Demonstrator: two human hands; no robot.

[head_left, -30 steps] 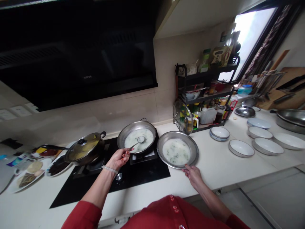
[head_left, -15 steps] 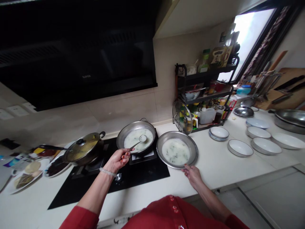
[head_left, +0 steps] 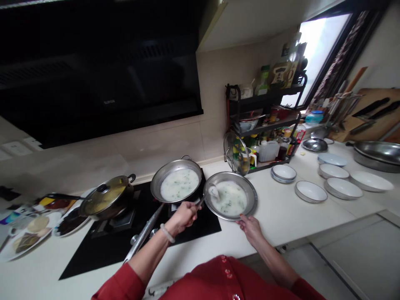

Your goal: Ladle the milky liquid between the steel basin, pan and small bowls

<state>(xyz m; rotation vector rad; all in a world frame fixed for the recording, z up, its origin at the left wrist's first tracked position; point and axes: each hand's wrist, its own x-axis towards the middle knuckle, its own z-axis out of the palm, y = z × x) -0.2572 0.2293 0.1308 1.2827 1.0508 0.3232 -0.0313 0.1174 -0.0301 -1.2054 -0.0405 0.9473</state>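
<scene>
My left hand (head_left: 183, 216) is closed round the long handle of a metal ladle (head_left: 213, 192), whose bowl is over the left side of a wide steel basin (head_left: 250, 192) of white soup with green flecks. My right hand (head_left: 249, 227) grips the near rim of that basin on the white counter. A steel pan (head_left: 162, 175) with the same white soup stands on the black hob (head_left: 93, 254), just left of the basin.
A lidded pot (head_left: 104, 202) sits on the hob's left burner, with plates of food (head_left: 28, 233) further left. A glass lid (head_left: 236, 153) leans on a black spice rack (head_left: 265, 125). Several white bowls (head_left: 309, 191) and a steel wok (head_left: 376, 152) stand right.
My left hand has carried the ladle out of the pan on the hob and rightwards over the steel basin. My right hand stays on the basin's rim.
</scene>
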